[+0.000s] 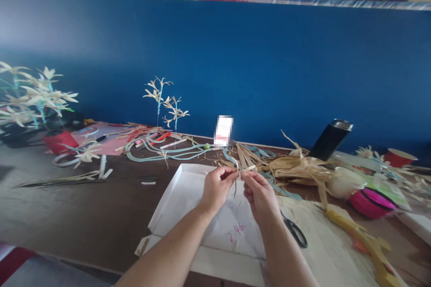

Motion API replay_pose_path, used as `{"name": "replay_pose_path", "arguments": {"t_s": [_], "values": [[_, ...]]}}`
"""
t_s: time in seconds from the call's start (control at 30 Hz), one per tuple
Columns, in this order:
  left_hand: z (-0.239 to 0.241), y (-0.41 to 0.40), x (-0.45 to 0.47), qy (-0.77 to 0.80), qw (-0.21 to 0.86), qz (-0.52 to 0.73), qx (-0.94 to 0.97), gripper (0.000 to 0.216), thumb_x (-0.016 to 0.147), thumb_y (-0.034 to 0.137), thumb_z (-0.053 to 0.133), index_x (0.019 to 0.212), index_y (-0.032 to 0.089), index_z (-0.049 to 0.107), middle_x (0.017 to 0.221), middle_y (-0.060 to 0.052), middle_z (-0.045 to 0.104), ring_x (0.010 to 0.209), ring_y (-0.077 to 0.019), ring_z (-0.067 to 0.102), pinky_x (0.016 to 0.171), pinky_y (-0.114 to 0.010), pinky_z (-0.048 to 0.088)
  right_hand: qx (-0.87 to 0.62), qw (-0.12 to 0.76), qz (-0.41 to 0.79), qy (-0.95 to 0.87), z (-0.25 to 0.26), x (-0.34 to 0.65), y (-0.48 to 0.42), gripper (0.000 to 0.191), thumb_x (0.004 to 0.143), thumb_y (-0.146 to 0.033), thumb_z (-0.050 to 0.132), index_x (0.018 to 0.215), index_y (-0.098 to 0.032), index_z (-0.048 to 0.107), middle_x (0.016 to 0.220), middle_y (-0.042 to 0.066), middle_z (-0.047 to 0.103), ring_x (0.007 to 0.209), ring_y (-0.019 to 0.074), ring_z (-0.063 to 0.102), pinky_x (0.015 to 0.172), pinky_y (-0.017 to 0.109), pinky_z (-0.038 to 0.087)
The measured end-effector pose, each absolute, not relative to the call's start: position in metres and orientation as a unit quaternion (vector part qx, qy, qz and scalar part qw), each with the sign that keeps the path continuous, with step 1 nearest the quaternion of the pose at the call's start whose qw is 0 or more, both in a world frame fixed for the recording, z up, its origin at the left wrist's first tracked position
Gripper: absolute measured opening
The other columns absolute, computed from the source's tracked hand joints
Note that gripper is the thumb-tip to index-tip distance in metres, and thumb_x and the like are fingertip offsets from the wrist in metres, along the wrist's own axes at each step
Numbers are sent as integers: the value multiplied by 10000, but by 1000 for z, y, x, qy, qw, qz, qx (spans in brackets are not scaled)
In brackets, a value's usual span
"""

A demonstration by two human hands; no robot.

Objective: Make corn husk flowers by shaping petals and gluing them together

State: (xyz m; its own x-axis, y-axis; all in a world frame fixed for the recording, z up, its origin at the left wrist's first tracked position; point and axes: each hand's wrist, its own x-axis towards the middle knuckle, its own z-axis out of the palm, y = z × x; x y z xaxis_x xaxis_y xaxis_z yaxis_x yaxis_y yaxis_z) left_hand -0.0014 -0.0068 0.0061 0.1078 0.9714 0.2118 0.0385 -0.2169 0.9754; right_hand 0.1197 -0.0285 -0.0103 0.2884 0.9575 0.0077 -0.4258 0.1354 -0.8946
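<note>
Strip (249, 168), pale and slim, lies crosswise in the pinched fingers (252, 176) of the nearer right hand (261, 193), the left hand (217, 188) pinching just beside, its hold unclear.

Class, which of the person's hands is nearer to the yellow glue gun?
The right hand. It is to the left of the yellow glue gun in the picture; the left hand is farther left, beyond the right.
</note>
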Motion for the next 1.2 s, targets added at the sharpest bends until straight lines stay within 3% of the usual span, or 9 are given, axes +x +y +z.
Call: {"name": "replay_pose_path", "arguments": {"t_s": [0.33, 0.53, 0.73, 1.03, 1.2], "values": [[1, -5, 1, 399, 476, 511, 593, 220, 759, 348, 589, 806, 133, 610, 704, -19, 611, 615, -112, 518, 581, -210, 397, -418, 660, 531, -330, -10, 120, -30, 224, 651, -330, 758, 708, -172, 609, 548, -64, 373, 470, 40, 268, 401, 170, 195], [-2, -5, 4, 373, 488, 517, 596, 236, 782, 368, 565, 802, 134, 588, 695, -10, 579, 596, -98, 484, 564, -202, 381, -403, 656, 542, -337, -8, 122, -32, 233, 648, -336, 756, 761, -179, 624, 618, -37, 461, 484, 44, 300, 399, 171, 232], [-1, -7, 5, 380, 473, 505, 614, 252, 782, 391, 560, 780, 140, 587, 701, -19, 589, 638, -114, 510, 591, -210, 392, -378, 677, 555, -301, -8, 126, -29, 229, 661, -334, 740, 696, -178, 576, 700, -25, 503, 477, 46, 318, 376, 187, 215], [0, -10, 5, 375, 457, 482, 647, 205, 817, 343, 512, 814, 146, 567, 775, -28, 599, 730, -130, 538, 692, -227, 414, -336, 626, 657, -251, -4, 131, -28, 228, 646, -310, 705, 647, -179, 517, 593, -41, 433, 435, 50, 276, 350, 192, 208], [3, -11, 4, 382, 455, 471, 652, 194, 816, 333, 507, 797, 147, 559, 746, -20, 584, 700, -122, 522, 669, -222, 401, -322, 644, 656, -224, -6, 134, -27, 217, 661, -274, 709, 670, -181, 513, 617, -41, 452, 440, 41, 276, 354, 171, 208]]}}
